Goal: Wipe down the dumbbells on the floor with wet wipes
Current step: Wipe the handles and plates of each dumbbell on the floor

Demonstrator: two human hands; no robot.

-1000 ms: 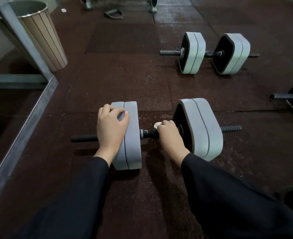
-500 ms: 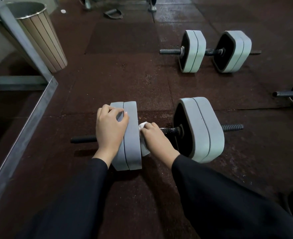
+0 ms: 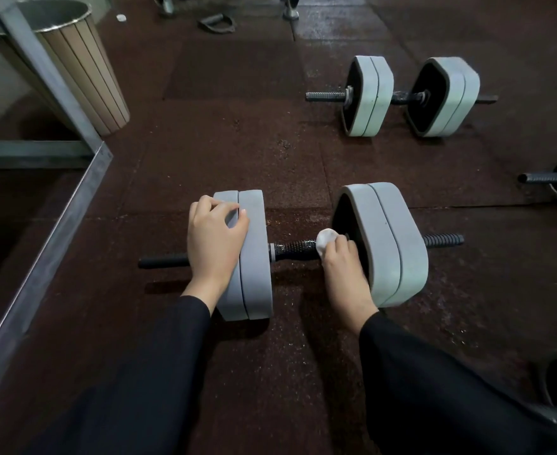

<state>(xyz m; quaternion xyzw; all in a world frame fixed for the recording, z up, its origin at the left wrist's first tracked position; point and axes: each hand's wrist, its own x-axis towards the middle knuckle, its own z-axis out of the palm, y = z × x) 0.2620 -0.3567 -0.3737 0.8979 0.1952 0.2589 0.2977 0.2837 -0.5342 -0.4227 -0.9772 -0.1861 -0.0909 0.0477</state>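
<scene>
A grey-plated dumbbell [image 3: 392, 238] with a black knurled bar lies on the floor in front of me. My left hand [image 3: 213, 241] grips the top of its left weight plates, fingers curled over the edge. My right hand [image 3: 342, 267] holds a white wet wipe [image 3: 325, 239] wrapped round the bar's right end, close against the right plates. A second grey dumbbell [image 3: 374, 93] lies further back on the right.
A slatted bin [image 3: 83, 67] stands at the far left behind a grey metal frame [image 3: 53, 224]. A black handle [image 3: 216, 23] lies at the back. Another bar end [image 3: 549, 177] pokes in from the right edge. Dark rubber floor tiles surround everything.
My right hand slid the wipe along the bar from the left plates to the right plates. My left hand stayed put on the left plates.
</scene>
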